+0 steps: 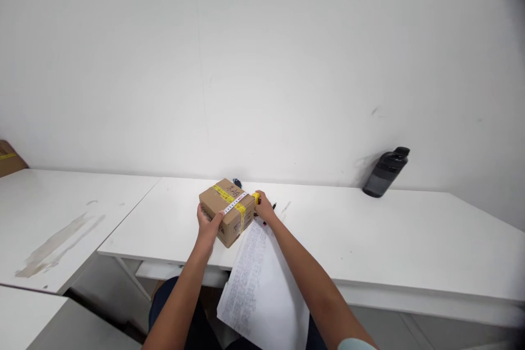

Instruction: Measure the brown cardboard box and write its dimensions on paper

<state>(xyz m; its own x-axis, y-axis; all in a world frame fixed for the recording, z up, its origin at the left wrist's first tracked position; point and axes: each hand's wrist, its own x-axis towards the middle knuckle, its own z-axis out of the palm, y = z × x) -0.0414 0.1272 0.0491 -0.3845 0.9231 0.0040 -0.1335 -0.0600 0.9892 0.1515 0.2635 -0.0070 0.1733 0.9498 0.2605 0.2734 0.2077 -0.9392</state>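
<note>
A brown cardboard box [213, 199] with yellow printed tape and dark handwriting sits tilted toward me on the white table. Across its top runs the white blade of a tape measure [235, 203]. My left hand [208, 224] grips the box's near left corner, its thumb pressing the blade's end to the edge. At the box's right side, my right hand [264, 209] is closed around the yellow tape measure case [256, 197]. Below the box, a sheet of paper [262, 284] covered in writing hangs over the table's front edge. A pen's dark tip [274, 205] shows beside my right hand.
A dark water bottle [385, 172] stands at the back right near the wall [262, 65]. Behind the box lies a small dark blue object [237, 182]. Another cardboard box [10, 158] is at the far left. The left table [123, 191] has grey-brown stains.
</note>
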